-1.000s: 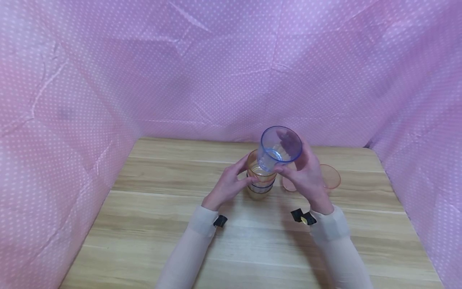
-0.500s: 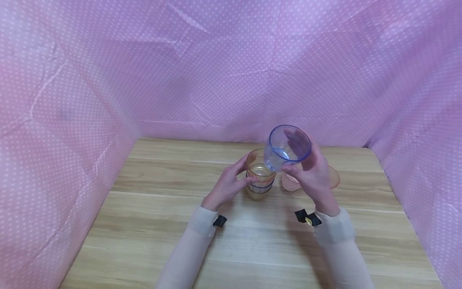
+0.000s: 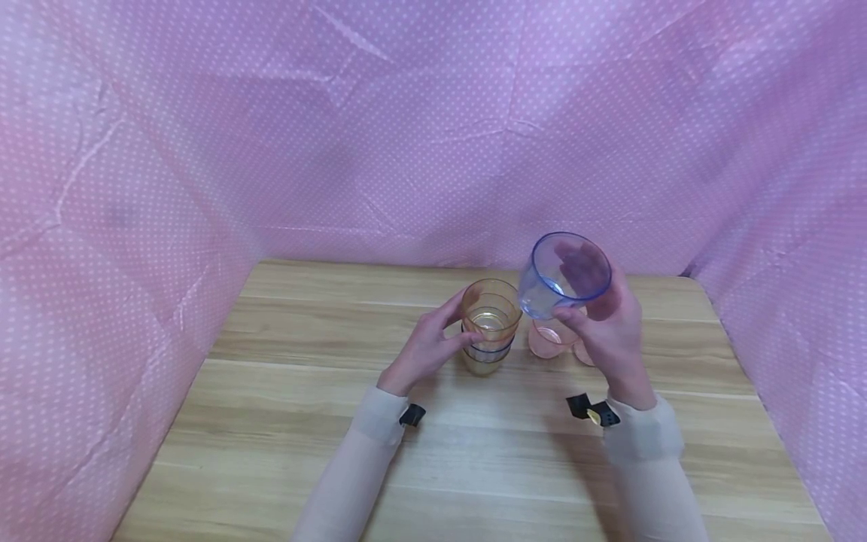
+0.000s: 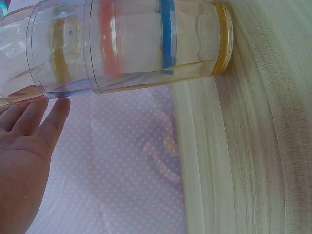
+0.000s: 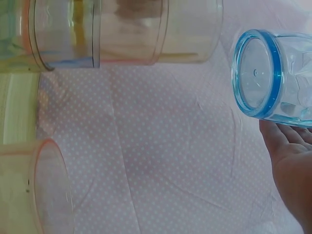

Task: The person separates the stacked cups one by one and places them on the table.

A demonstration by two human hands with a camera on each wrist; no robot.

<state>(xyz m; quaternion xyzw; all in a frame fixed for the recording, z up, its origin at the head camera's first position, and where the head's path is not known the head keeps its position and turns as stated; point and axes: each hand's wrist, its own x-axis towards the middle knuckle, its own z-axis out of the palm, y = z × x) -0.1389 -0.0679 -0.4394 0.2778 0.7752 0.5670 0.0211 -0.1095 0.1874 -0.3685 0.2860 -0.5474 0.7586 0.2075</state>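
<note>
Pink dotted cloth (image 3: 433, 135) backs the wooden table (image 3: 488, 467), where the person's left hand (image 3: 431, 342) curls round an upright stack of cups (image 3: 492, 342). The right hand (image 3: 612, 339) grips a tilted blue-rimmed cup (image 3: 540, 297) aloft, just beside the stack, above a pink cup (image 3: 547, 342).

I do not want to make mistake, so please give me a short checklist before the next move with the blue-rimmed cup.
1. Right hand grips the blue-rimmed cup: ok.
2. That cup is apart from the stack: ok, a gap shows in the right wrist view.
3. Left hand holds the stack: ok.
4. Stack stands upright: ok.
5. Both pinkish cups fully visible from the head: not ok, one is partly hidden.
6. Stacked cups sit firmly: cannot tell.
</note>
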